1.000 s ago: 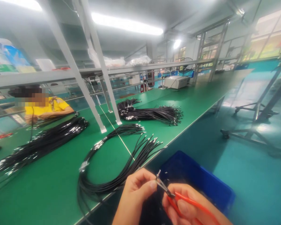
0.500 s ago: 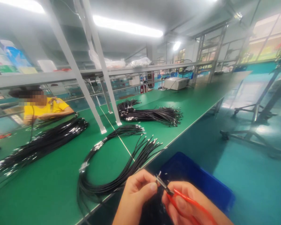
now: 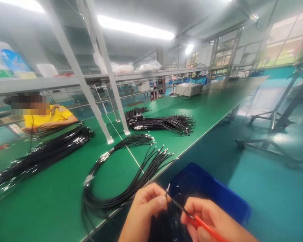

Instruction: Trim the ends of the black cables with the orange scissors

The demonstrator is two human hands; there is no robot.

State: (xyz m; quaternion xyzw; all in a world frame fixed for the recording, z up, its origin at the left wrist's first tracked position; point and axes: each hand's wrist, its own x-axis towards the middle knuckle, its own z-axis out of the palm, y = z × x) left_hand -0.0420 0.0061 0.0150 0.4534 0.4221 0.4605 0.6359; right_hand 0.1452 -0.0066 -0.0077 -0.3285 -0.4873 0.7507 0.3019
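My left hand (image 3: 151,205) pinches the end of a black cable (image 3: 167,190) between thumb and forefinger, its pale tip pointing up. My right hand (image 3: 204,218) grips the red handles of a cutting tool (image 3: 210,232), whose thin dark jaws reach left to the cable tip. Beside my left hand, a looped bundle of black cables (image 3: 116,201) lies along the edge of the green table (image 3: 53,201), its many light-coloured ends fanned out toward the right. Below both hands is a blue bin (image 3: 224,196) with small pale bits in it.
More black cable bundles lie at the left (image 3: 53,148) and farther back (image 3: 164,123). White shelf posts (image 3: 104,117) stand on the table. Across it sits a person in yellow (image 3: 52,116). A white box (image 3: 189,89) stands at the back, with a wheeled metal frame (image 3: 267,144) at right.
My right hand has moved slightly right and down, with the tool turned in it. My left hand still pinches the cable, and its pale tip now stands more clearly visible. The view has shifted slightly.
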